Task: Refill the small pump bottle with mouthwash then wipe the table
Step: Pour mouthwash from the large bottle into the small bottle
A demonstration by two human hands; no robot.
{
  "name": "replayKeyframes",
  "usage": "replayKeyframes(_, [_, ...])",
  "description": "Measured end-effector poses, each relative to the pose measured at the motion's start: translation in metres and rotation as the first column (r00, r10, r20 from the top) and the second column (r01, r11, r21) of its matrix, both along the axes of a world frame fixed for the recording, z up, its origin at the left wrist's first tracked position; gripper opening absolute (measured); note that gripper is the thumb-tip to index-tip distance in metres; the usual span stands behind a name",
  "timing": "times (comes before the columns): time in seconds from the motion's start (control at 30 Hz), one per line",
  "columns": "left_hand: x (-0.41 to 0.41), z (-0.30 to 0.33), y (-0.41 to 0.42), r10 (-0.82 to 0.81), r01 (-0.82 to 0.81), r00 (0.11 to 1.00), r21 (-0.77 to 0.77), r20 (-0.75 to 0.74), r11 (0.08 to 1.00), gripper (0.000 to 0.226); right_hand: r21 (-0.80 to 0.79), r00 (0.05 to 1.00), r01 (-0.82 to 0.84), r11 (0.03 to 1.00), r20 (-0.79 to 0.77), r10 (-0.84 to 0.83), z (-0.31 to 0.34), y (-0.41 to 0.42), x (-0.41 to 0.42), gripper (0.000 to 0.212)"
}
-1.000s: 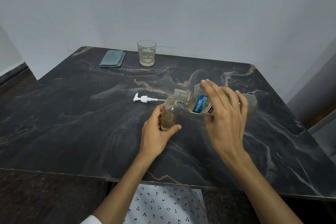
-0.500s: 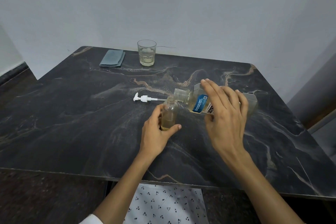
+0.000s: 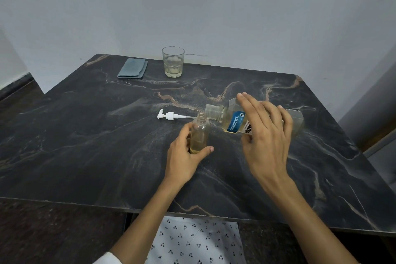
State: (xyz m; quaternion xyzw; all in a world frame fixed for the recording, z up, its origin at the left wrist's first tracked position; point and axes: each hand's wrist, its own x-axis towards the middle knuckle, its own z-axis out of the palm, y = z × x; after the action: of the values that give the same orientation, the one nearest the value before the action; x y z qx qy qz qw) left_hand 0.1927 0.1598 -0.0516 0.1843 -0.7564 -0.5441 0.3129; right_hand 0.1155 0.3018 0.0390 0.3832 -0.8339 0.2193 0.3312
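Almost nothing has moved since the earlier frames: at frame centre your left hand (image 3: 184, 156) still wraps the small bottle (image 3: 200, 133) upright on the table (image 3: 85, 146), and your right hand (image 3: 265, 135) still grips the tipped mouthwash (image 3: 233, 123). Its wide mouth overhangs the narrow neck; tip further and it spills.

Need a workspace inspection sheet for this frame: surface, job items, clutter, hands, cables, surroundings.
Surface: dark marble table; spills cannot be judged.
Job's things: small bottle upright, uncapped, yellowish liquid low inside; mouthwash bottle tipped, mouth at the small bottle's neck; pump head lying behind; folded blue cloth at far edge.
Clutter: glass with pale liquid, far edge.
Grippers: left hand grips small bottle; right hand holds mouthwash bottle.
Cables: nothing seen.
Surroundings: plain grey wall.
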Motion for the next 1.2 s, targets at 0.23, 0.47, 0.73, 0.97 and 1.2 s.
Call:
replayKeyframes(0.23, [0.0004, 0.0005, -0.0004, 0.003, -0.003, 1.0, -0.001, 0.002, 1.0, 0.06, -0.004, 1.0, -0.003, 1.0, -0.001, 0.003, -0.0007, 0.0003, -0.0002, 0.092])
replayKeyframes(0.47, [0.0001, 0.0006, -0.0005, 0.008, -0.008, 1.0, -0.009, 0.0, 1.0, 0.06, 0.002, 1.0, -0.002, 1.0, 0.006, 0.002, 0.0004, 0.0002, 0.0001, 0.091])
replayKeyframes(0.73, [0.0004, 0.0007, -0.0001, 0.008, -0.008, 1.0, -0.01, -0.004, 1.0, 0.059, 0.011, 1.0, -0.003, 1.0, 0.013, 0.003, 0.0014, 0.0005, 0.0006, 0.09])
replayKeyframes(0.97, [0.0004, 0.0001, -0.0004, 0.007, -0.007, 1.0, -0.012, -0.006, 1.0, 0.059, 0.017, 1.0, 0.001, 1.0, 0.017, -0.001, 0.0013, 0.0004, 0.0009, 0.091])
replayKeyframes(1.2, [0.0004, 0.0, -0.0006, 0.008, -0.008, 1.0, -0.008, -0.004, 1.0, 0.06, 0.011, 1.0, 0.0, 1.0, 0.013, 0.0, 0.0012, 0.0001, 0.0004, 0.091])
